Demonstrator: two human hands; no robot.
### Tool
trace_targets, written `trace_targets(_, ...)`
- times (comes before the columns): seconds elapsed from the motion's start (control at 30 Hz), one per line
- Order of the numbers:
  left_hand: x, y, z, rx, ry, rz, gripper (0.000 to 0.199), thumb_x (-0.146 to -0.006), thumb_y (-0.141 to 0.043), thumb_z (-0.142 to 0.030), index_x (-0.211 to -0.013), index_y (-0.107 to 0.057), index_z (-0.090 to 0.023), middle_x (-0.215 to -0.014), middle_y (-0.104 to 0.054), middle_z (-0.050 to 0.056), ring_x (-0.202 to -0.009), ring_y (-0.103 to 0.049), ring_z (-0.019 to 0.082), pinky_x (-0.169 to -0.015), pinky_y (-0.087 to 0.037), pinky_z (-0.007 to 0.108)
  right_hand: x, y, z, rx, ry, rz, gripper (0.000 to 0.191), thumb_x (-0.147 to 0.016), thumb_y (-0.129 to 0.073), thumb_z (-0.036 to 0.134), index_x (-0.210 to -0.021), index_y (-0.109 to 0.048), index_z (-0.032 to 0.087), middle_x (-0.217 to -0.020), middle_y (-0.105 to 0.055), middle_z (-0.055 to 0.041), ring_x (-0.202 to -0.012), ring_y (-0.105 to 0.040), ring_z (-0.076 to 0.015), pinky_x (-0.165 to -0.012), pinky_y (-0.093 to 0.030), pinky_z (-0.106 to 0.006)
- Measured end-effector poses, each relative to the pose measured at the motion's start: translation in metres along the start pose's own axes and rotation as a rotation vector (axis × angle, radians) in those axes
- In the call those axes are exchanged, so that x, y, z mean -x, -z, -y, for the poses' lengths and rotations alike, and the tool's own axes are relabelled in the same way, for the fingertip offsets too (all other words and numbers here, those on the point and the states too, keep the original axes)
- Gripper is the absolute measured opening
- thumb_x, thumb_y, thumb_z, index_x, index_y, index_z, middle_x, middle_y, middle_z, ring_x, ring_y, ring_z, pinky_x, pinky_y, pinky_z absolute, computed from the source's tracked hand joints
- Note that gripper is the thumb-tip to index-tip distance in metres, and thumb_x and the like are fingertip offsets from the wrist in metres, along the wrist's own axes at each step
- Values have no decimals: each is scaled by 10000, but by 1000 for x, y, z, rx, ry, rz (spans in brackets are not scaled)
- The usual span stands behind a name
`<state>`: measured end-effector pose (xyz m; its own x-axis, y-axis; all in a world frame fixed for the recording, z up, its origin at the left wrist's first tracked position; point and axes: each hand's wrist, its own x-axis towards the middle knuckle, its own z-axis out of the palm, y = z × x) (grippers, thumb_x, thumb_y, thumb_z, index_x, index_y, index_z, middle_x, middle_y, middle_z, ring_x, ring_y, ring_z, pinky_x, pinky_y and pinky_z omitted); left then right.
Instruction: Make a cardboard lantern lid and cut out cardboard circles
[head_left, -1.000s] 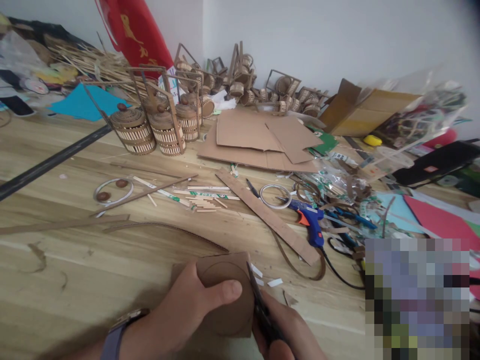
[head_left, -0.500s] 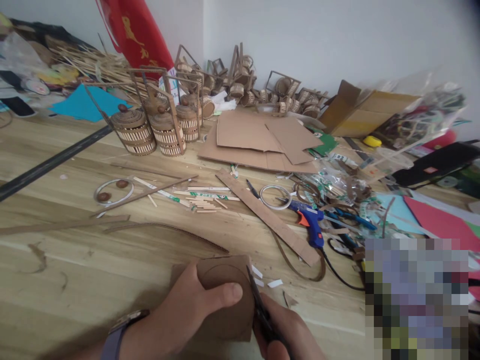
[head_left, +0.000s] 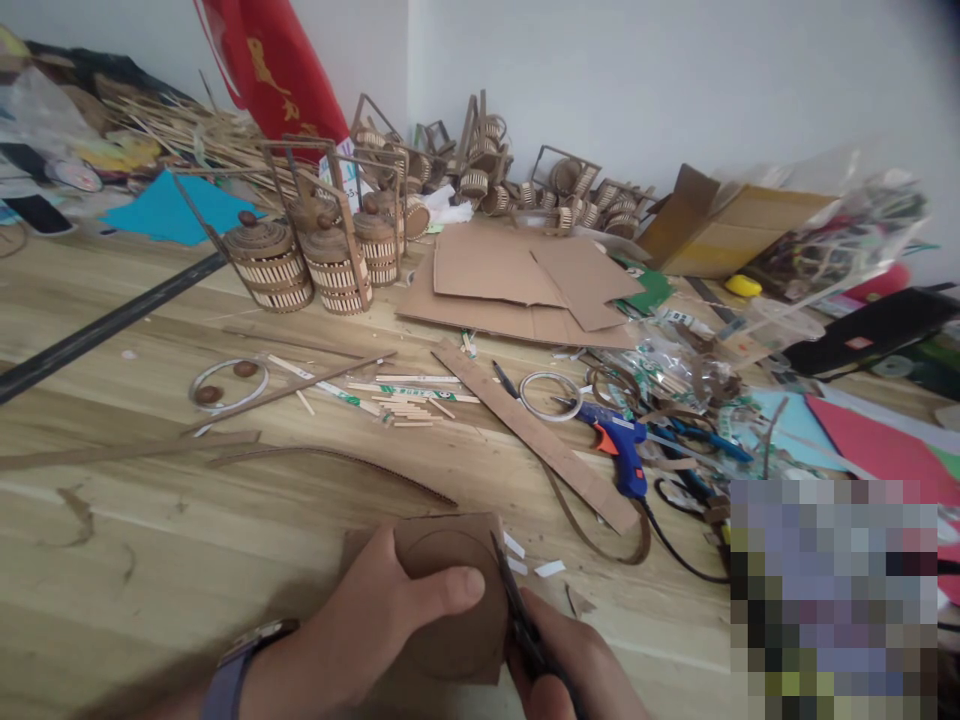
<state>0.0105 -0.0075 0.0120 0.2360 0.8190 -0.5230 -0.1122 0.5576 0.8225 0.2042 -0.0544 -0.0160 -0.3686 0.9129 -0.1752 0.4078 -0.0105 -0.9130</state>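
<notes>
At the bottom centre is a brown cardboard piece (head_left: 465, 640) with a circle drawn on it. My left hand (head_left: 375, 610) grips its left side, the thumb lying on top across the drawn circle and the other fingers hidden beneath. Black scissors (head_left: 525, 625) are in my right hand (head_left: 577, 650), whose fingers are wrapped round the handles. The scissors' blades lie along the right edge of the cardboard, pointing away from me. Small white scraps (head_left: 550, 568) rest on the table just right of the blade tips.
Beyond my hands lie a cardboard strip (head_left: 540, 440), a blue glue gun (head_left: 622, 440), a metal ring (head_left: 551, 396) and small sticks. Lidded baskets (head_left: 266, 260) stand at the back left, beside stacked cardboard sheets (head_left: 502, 265). Coloured paper (head_left: 877, 450) lies on the right.
</notes>
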Motion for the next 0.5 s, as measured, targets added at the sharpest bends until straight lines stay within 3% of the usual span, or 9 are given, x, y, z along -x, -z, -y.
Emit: trace_targets(0.5, 4, -2, -6, 29, 32, 36, 447, -598, -784, -360, -1004, -744, -179, -1009, -796, 79, -1033, -700, 348, -886, -548, 427, -1, 5, 7, 4, -24, 44, 781, -797, -243, 898, -818, -591, 200, -639, -565, -11, -557, -479, -150, -520, -359, -259)
